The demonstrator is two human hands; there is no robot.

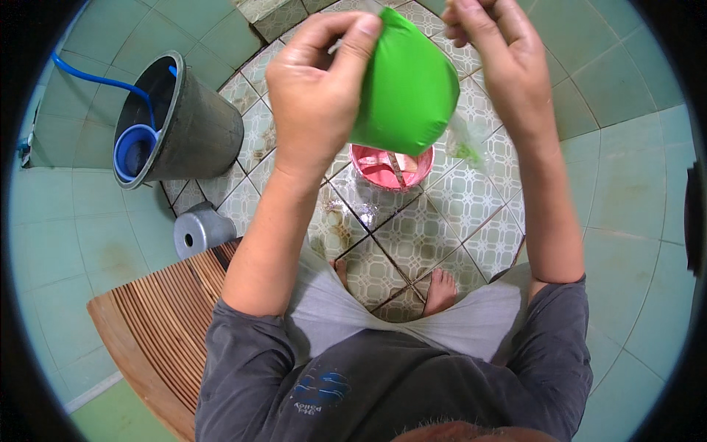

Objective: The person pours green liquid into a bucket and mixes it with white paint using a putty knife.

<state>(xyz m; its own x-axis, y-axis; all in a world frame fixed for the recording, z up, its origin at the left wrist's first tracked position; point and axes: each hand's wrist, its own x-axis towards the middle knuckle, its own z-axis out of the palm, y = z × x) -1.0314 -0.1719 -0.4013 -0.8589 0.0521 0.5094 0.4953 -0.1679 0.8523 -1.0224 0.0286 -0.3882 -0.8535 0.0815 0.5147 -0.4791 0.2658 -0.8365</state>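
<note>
My left hand [324, 81] is closed on the upper corner of a plump, bright green pouch [406, 85], pinching it between thumb and fingers. The pouch hangs tilted above a small pink tub [383, 177] on the floor and hides part of it. Inside the tub lie pale pink and whitish pieces that I cannot identify, with a thin strip across them. To the right of the pouch, my right hand [501, 59] is raised and apart from it. Its fingertips are drawn together near the upper edge; whatever they hold, if anything, cannot be made out.
A large dark bucket [202, 125] with a blue hose [103, 77] and a blue dipper [135, 151] stands left. Near it sits a grey rounded object with a hole [202, 230]. Slatted wood [158, 317] lies lower left. Crumpled clear plastic with green [465, 147] rests on the tiles.
</note>
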